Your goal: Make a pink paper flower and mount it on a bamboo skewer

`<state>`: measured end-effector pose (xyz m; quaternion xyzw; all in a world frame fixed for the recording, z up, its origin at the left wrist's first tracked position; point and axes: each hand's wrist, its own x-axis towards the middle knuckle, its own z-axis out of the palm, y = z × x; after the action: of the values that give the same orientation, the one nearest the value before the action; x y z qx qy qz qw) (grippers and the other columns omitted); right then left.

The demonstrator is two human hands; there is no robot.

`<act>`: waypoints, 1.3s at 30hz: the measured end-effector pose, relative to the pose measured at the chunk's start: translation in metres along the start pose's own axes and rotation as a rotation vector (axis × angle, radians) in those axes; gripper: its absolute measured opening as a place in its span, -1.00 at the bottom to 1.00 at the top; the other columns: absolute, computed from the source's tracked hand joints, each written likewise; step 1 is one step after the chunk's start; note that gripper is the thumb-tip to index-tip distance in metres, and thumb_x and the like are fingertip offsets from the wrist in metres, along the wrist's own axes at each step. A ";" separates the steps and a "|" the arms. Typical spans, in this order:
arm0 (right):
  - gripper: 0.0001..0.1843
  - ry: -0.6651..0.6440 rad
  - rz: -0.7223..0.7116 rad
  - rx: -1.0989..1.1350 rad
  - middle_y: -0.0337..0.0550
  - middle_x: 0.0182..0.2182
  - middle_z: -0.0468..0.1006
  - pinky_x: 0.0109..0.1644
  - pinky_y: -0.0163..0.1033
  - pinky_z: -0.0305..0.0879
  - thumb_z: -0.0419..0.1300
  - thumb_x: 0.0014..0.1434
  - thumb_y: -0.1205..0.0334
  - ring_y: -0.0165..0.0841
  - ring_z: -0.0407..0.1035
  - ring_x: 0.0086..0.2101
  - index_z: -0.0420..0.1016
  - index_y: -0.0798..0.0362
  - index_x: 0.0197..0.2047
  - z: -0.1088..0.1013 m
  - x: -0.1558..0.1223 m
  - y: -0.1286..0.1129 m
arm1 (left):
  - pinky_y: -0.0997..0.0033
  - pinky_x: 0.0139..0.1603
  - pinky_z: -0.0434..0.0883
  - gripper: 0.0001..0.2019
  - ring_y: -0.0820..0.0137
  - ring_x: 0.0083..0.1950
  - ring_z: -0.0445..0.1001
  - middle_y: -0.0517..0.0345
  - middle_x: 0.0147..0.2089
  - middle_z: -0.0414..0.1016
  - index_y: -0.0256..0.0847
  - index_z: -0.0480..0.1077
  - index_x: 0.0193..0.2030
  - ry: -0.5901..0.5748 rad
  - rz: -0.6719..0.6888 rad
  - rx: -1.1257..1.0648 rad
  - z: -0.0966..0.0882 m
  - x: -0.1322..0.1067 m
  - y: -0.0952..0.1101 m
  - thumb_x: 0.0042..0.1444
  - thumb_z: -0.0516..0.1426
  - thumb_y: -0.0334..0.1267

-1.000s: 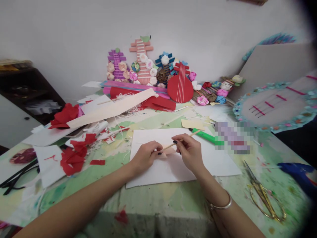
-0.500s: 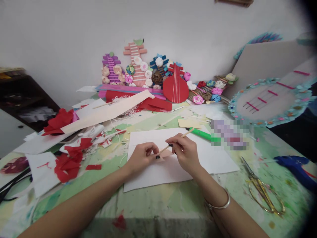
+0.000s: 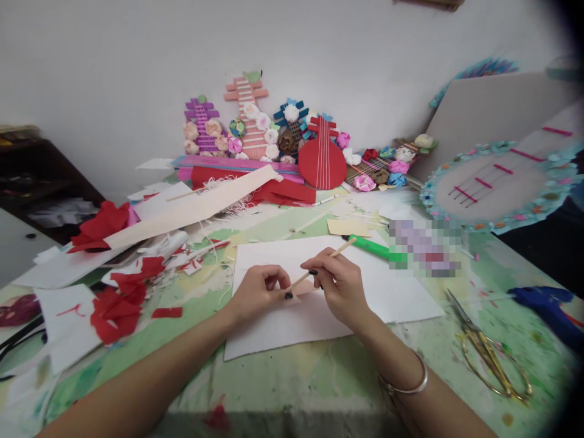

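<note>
Over a white sheet of paper (image 3: 274, 334), my right hand (image 3: 340, 283) is closed around a thin wooden stick (image 3: 343, 246), held slantwise like a pen. Its lower end meets the thumb and forefinger of my left hand (image 3: 260, 292), which are pinched together. From that pinch a small peach paper piece (image 3: 309, 286) reaches toward my right hand; fingers partly hide it. A green cutter (image 3: 371, 247) lies just beyond my right hand, partly on the sheet.
Gold-handled scissors (image 3: 490, 353) and a blue glue gun (image 3: 545, 307) lie at the right. Red paper scraps (image 3: 121, 304) and a long cream strip (image 3: 196, 210) cover the left side. Paper-flower instrument models, including a red lute (image 3: 322, 161), stand against the wall.
The view has shifted slightly. Both hands keep nearly the same pose, with the stick's end still at my left fingertips.
</note>
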<state>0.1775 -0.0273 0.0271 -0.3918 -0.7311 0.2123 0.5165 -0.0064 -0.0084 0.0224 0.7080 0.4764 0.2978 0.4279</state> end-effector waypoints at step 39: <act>-0.78 0.005 0.015 -0.028 -0.19 -0.41 0.43 -0.37 -0.34 0.29 0.02 0.22 0.41 -0.51 0.28 -0.50 0.49 0.07 -0.24 0.001 0.000 0.002 | 0.54 -0.55 0.01 -0.78 0.57 -0.55 0.08 0.30 -0.60 0.24 -0.30 0.32 -0.54 -0.066 -0.100 -0.154 -0.002 0.002 -0.004 -0.24 0.28 -0.27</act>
<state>0.1773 -0.0259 0.0256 -0.4051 -0.7295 0.2052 0.5114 -0.0090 -0.0052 0.0198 0.6578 0.4724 0.2885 0.5108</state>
